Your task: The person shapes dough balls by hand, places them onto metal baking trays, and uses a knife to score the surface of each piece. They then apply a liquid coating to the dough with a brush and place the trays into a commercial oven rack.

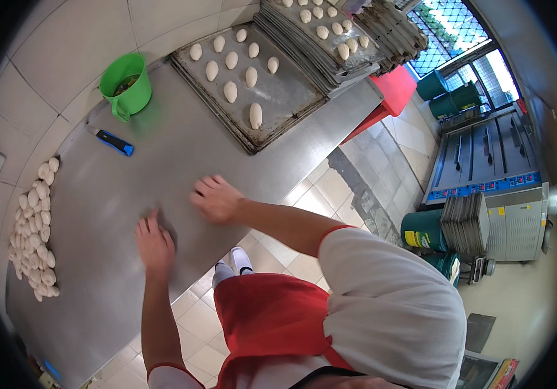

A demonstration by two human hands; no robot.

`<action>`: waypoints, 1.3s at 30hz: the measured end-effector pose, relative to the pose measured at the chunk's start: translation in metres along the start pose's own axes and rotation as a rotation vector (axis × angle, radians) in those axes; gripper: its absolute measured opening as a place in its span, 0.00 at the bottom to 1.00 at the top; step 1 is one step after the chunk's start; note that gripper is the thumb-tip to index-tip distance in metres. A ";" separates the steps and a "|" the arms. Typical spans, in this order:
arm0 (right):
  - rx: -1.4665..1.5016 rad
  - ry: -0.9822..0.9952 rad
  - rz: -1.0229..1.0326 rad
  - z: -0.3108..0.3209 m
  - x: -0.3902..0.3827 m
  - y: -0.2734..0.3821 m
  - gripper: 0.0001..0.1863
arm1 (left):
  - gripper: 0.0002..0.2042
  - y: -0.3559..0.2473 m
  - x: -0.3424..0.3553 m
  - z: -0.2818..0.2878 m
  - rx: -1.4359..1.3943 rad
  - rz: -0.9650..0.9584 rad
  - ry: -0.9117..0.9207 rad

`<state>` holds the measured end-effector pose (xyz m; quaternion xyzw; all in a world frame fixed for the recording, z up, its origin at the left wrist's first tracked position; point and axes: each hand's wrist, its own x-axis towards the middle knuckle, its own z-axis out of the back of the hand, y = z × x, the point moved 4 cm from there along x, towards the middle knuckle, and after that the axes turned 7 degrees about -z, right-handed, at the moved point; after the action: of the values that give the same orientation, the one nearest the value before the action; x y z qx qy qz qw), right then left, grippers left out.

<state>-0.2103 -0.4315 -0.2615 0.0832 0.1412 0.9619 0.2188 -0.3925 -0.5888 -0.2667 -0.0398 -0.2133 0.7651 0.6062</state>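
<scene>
My left hand (155, 240) rests low over the steel table (96, 311), fingers apart and slightly bent. To its right, my right hand (217, 201) touches the surface with bent, spread fingers; the undersides of both palms are hidden. A pile of small pale dough pieces (37, 240) lies along the table's left side. Beyond my hands are a blue-and-black handled scraper or blade (109, 139) and a green plastic jug (132, 91) with dark contents. At the back, a worn baking tray (285, 91) holds several oval dough pieces in rows.
More stacked trays (363, 58) stand at the back right beside a red stool (392, 91). Right of the table are tiled floor (311, 204), deck ovens (476, 149), green buckets (424, 230) and upright trays (463, 220). A tiled wall (64, 39) borders the table's far left.
</scene>
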 end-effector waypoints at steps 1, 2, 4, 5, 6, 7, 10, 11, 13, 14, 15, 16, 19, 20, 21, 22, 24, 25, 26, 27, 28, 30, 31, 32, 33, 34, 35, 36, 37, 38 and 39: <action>-0.013 -0.042 -0.035 0.005 0.031 0.007 0.12 | 0.20 0.006 0.022 -0.002 -0.007 0.004 -0.022; -0.025 -0.076 -0.079 0.007 0.051 0.010 0.12 | 0.20 0.016 0.039 -0.006 -0.014 0.018 -0.010; 0.008 -0.100 -0.099 0.007 0.074 0.010 0.11 | 0.21 0.037 0.063 -0.010 -0.020 0.042 0.002; 0.020 -0.120 -0.114 0.010 0.076 0.008 0.11 | 0.21 0.035 0.059 -0.012 0.000 0.021 -0.009; 0.018 -0.150 -0.108 0.003 0.063 0.006 0.11 | 0.21 0.035 0.047 -0.015 0.024 -0.001 -0.008; 0.012 -0.185 -0.099 -0.005 0.043 0.002 0.11 | 0.21 0.035 0.035 -0.013 0.051 -0.025 -0.014; 0.003 -0.096 -0.112 -0.009 -0.023 -0.001 0.11 | 0.19 0.010 -0.015 -0.005 0.063 -0.038 -0.086; 0.004 -0.032 -0.121 -0.007 -0.035 -0.001 0.11 | 0.19 0.000 -0.012 -0.005 0.069 -0.012 -0.066; -0.007 -0.073 -0.095 0.000 -0.019 -0.001 0.11 | 0.18 -0.012 0.000 -0.002 0.085 0.035 -0.023; -0.011 -0.094 -0.082 0.001 -0.006 0.001 0.10 | 0.19 -0.008 0.017 -0.001 0.081 0.026 -0.031; -0.004 -0.142 -0.067 0.007 0.018 0.004 0.10 | 0.19 0.000 0.041 0.000 0.079 0.025 -0.043; 0.007 -0.179 -0.061 0.012 0.040 0.005 0.09 | 0.20 0.005 0.053 -0.004 0.070 0.027 -0.042; 0.030 -0.165 -0.094 -0.003 0.048 0.007 0.09 | 0.20 0.026 0.064 -0.018 -0.013 0.047 -0.026; 0.032 -0.143 -0.115 -0.007 0.040 0.001 0.09 | 0.20 0.021 0.055 -0.021 0.014 0.020 -0.061; 0.035 -0.106 -0.108 -0.011 0.024 -0.002 0.10 | 0.20 0.022 0.035 -0.025 0.040 -0.013 -0.093; 0.036 -0.070 -0.097 -0.013 0.002 0.000 0.10 | 0.20 0.022 0.018 -0.026 0.065 -0.045 -0.131; 0.033 -0.064 -0.116 -0.011 -0.030 0.000 0.11 | 0.21 0.012 -0.002 -0.028 0.045 0.017 -0.007; 0.037 -0.094 -0.113 -0.011 -0.033 0.004 0.11 | 0.21 0.008 -0.003 -0.025 0.046 0.059 0.055; 0.039 -0.123 -0.112 -0.011 -0.033 0.005 0.11 | 0.21 0.007 0.010 -0.024 0.075 0.052 0.068; 0.045 -0.154 -0.115 -0.008 -0.020 0.005 0.12 | 0.21 0.006 0.032 -0.020 0.108 0.048 0.077; 0.055 -0.182 -0.118 -0.004 0.000 0.005 0.12 | 0.21 0.006 0.050 -0.018 0.143 0.046 0.091; 0.122 -0.180 -0.113 0.005 0.030 0.008 0.13 | 0.23 0.013 0.069 -0.008 0.208 -0.014 -0.019; 0.142 -0.230 -0.102 -0.006 0.033 0.009 0.14 | 0.23 0.016 0.072 -0.010 0.229 -0.039 -0.079; 0.149 -0.285 -0.100 -0.014 0.031 0.004 0.16 | 0.24 0.016 0.068 -0.024 0.239 -0.100 -0.050; 0.165 -0.348 -0.090 -0.018 0.025 0.002 0.18 | 0.25 0.026 0.056 -0.034 0.262 -0.158 -0.023; 0.136 -0.353 -0.069 -0.026 0.011 0.003 0.18 | 0.26 0.038 0.042 -0.038 0.295 -0.203 -0.007; 0.099 -0.357 -0.048 -0.038 -0.015 -0.001 0.19 | 0.26 0.039 0.029 -0.044 0.261 -0.216 -0.004; 0.065 -0.360 -0.016 -0.043 -0.026 0.000 0.20 | 0.26 0.042 0.014 -0.049 0.231 -0.219 -0.005; 0.085 -0.352 -0.031 -0.042 -0.024 0.003 0.20 | 0.26 0.038 0.008 -0.046 0.204 -0.216 -0.007; 0.106 -0.342 -0.046 -0.041 -0.020 0.005 0.20 | 0.25 0.040 0.015 -0.045 0.213 -0.202 -0.023; 0.126 -0.332 -0.078 -0.044 -0.020 0.005 0.19 | 0.25 0.027 0.036 -0.040 0.217 -0.201 -0.029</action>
<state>-0.2044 -0.4550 -0.3033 0.2487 0.1663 0.9150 0.2707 -0.4135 -0.5486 -0.3055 0.0584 -0.1411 0.7195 0.6775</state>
